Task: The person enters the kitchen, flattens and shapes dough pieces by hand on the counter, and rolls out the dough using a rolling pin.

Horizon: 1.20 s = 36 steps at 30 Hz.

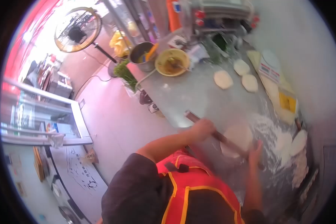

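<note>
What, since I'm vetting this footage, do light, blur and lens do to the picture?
Head view: white light washes out the area behind the fan; head view again: pale glints on the table; same head view: right hand and pin look soft, perhaps motion blur; head view overall: fisheye curving, with black corners.

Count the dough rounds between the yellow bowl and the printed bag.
3: first round nearest the bowl; second round just behind third round, both near the bag. None seems hidden.

there's one rolling pin (230,145), one fan (77,34), three dough rounds (223,80) (far group only).
</note>
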{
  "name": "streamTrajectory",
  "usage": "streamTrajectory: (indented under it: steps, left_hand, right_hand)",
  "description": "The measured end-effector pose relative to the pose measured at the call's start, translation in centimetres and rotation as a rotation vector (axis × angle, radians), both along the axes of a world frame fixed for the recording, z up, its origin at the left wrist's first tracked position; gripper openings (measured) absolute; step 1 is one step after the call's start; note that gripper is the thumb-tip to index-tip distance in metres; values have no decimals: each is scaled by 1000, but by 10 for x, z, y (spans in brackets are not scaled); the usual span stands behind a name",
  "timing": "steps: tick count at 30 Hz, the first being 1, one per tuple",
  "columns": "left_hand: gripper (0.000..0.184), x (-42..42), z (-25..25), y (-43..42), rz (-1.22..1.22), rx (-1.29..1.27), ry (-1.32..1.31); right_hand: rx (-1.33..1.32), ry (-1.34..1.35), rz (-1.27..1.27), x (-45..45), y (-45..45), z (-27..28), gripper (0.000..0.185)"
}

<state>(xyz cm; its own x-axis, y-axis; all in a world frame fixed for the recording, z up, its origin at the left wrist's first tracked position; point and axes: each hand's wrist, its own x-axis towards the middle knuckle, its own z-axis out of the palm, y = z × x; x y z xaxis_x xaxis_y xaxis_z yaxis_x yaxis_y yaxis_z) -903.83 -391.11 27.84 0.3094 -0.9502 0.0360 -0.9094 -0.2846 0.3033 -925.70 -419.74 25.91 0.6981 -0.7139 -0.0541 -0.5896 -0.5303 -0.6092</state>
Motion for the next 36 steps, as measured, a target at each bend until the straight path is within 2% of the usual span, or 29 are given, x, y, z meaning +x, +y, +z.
streamTrajectory:
  steps: [1,4,6,8,9,13,15,17,19,22,25,26,27,28,29,30,31,34,36]
  left_hand:
    - [19,-1,1,-3,20,5,13]
    - [15,-21,8,1,100,-40,-14]
    - [11,-32,17,9,127,-8,50]
    - [9,-42,9,18,123,-169,29]
    - [9,-47,5,19,139,-157,42]
    - [9,-54,9,17,164,-147,84]
    - [9,-50,19,20,162,-141,69]
    - [9,-52,31,21,167,-126,40]
    - [8,-48,8,17,181,-184,16]
    - [8,-45,0,14,215,-211,-83]
    - [12,-41,-22,18,280,-92,-75]
    - [19,-41,-8,19,322,74,29]
    - [37,-45,-27,34,299,-96,-1]
    - [57,-55,-40,39,315,-155,-72]
    - [69,-52,-24,32,328,-53,-70]
    - [70,-44,-23,20,357,-48,-103]
    - [68,-29,-21,4,345,-39,-92]
    - [61,26,-1,-57,322,-6,-164]
    - [65,64,16,-101,307,-20,-242]
  right_hand:
    - [197,-124,-44,25,-11,9,47]
    - [511,297,85,87,-36,29,34]
    - [495,304,271,112,-34,18,29]
    - [427,326,471,136,-28,-2,28]
    - [349,301,593,149,-18,-12,27]
    - [133,211,955,206,82,39,24]
    - [-148,10,831,208,56,-9,24]
    - [-182,37,629,202,45,-7,25]
    - [21,289,340,168,23,21,27]
    - [128,554,289,87,20,44,32]
    - [15,180,138,-25,43,19,33]
    - [-219,191,162,-56,58,20,37]
    - [-448,212,200,-66,72,24,41]
    - [-425,280,171,-73,84,34,47]
    - [-400,327,151,-68,87,39,53]
    - [-422,255,135,-59,78,31,54]
    - [-451,176,137,-47,64,23,56]
    - [-560,259,78,17,14,30,52]
    - [-656,217,24,58,-32,19,51]
